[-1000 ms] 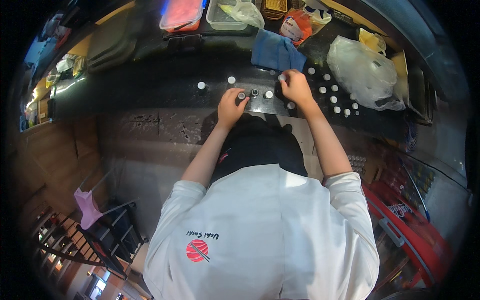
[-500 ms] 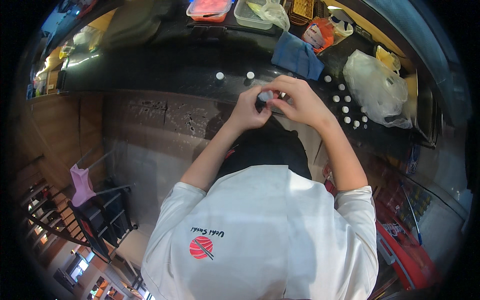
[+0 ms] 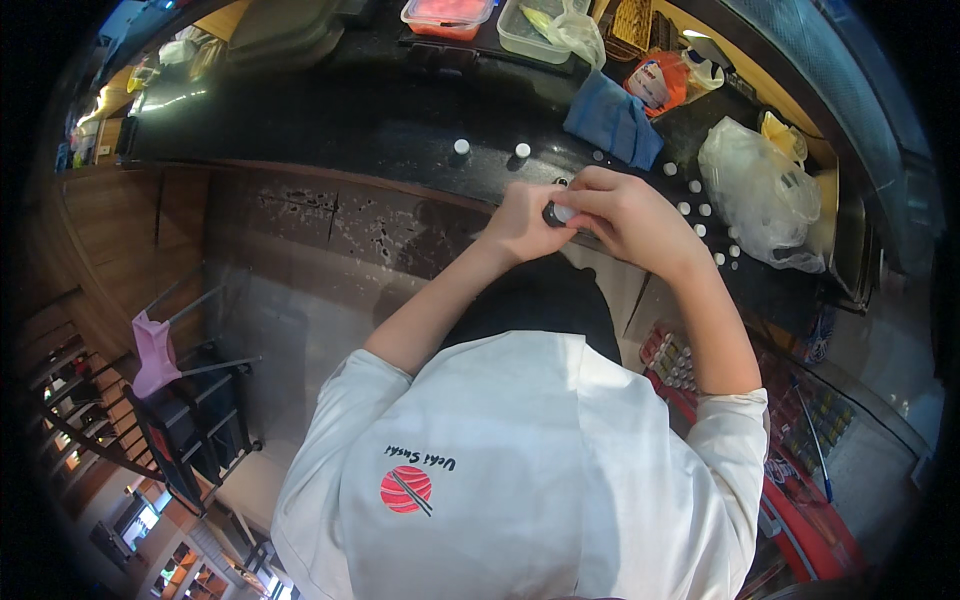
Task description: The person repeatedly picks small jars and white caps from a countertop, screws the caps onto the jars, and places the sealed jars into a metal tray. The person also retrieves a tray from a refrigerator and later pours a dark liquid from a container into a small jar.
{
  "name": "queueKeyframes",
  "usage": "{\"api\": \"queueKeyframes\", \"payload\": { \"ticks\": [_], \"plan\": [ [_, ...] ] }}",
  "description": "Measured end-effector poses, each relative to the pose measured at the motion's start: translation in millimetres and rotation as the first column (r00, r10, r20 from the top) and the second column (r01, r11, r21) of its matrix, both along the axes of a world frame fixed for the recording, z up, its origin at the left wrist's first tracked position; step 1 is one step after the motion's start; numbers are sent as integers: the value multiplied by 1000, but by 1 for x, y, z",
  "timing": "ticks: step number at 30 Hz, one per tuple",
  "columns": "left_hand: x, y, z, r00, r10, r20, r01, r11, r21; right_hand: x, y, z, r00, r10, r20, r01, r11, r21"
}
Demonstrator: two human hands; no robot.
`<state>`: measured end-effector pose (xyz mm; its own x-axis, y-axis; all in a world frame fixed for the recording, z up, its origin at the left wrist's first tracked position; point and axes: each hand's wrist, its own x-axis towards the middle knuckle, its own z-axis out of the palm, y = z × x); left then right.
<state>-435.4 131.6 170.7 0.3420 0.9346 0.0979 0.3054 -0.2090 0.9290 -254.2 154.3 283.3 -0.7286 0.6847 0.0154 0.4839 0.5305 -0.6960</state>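
Note:
Over the counter's front edge, my left hand [image 3: 528, 222] is wrapped round a small dark bottle [image 3: 550, 215], mostly hidden by the fingers. My right hand [image 3: 632, 218] meets it from the other side, thumb and fingertips pinching a pale, round cap [image 3: 564, 212] at the bottle's top. Whether the cap sits fully on the bottle I cannot tell. Farther back on the black counter [image 3: 330, 125] stand two small white-capped bottles, one at the left [image 3: 461, 147] and another beside it [image 3: 522, 150]. Several more white-capped pieces [image 3: 684, 209] are scattered right of my right hand.
A folded blue cloth [image 3: 612, 120] lies beyond my hands. Rightward are a clear plastic bag [image 3: 755, 190] and an orange-and-white packet [image 3: 660, 82]. Plastic tubs [image 3: 446, 18] stand at the back. A pink item [image 3: 153, 352] hangs by a black chair at the left.
The view has shifted slightly. The bottle has tilted between my hands, and my right fingers now cover more of its pale top. Both hands have stayed together at the counter edge.

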Motion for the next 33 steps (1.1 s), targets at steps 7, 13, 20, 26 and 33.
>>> {"api": "queueKeyframes", "payload": {
  "ticks": [7,13,20,26,33],
  "plan": [
    [-6,-9,6,998,-60,-12,59,994,-97,-5,-16,-2,1000,10,2,-10,996,93],
    [-4,-13,8,994,-64,-88,58,996,-75,-8,-22,-14,983,-82,166,57,987,149],
    [-13,-12,0,981,-192,11,193,979,-65,-15,-28,8,979,-143,147,116,977,179],
    [-19,-11,3,984,-176,-26,171,978,-116,-15,-41,-34,983,-169,76,153,971,184],
    [-39,-7,-17,932,-352,87,361,881,-306,-20,-42,-44,998,-64,-29,65,997,43]
  ]
}}
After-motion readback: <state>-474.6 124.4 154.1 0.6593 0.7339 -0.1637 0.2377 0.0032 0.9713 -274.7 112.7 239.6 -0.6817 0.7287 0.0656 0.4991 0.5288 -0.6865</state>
